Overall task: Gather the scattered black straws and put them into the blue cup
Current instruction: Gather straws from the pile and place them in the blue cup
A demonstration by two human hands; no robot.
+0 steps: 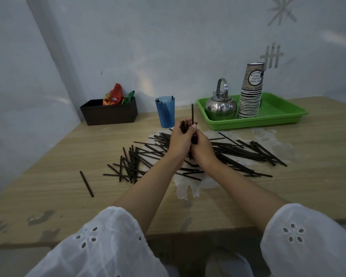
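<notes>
Two white eyelet sleeves [100,242] frame the near edge of the bench [48,188], and both forearms reach out over its middle. One stray straw [86,183] lies alone toward the left edge, well apart from the rest. Beyond it the scattered black straws [248,154] spread in a wide loose heap across the middle of the bench, many crossing one another, on a pale worn patch of the surface.

Above the heap the left hand [180,139] is curled closed around a small bundle of straws [184,126], their ends poking out past the fingers. The right hand [201,145], touching the left, pinches a single upright straw [192,114] between thumb and fingers, seemingly feeding it into the bundle.

So the step in hand looks like collecting and squaring up a handful; most straws are not yet gathered. Next, the bundle needs its ends aligned and then a short carry forward to the blue cup [165,112], which stands just beyond the hands toward the far edge and already holds a few straws.

Farther back sit a dark box of snack packets [109,112] on the left and a green tray [278,114] with a steel kettle [220,106] and stacked paper cups [251,92] on the right.
</notes>
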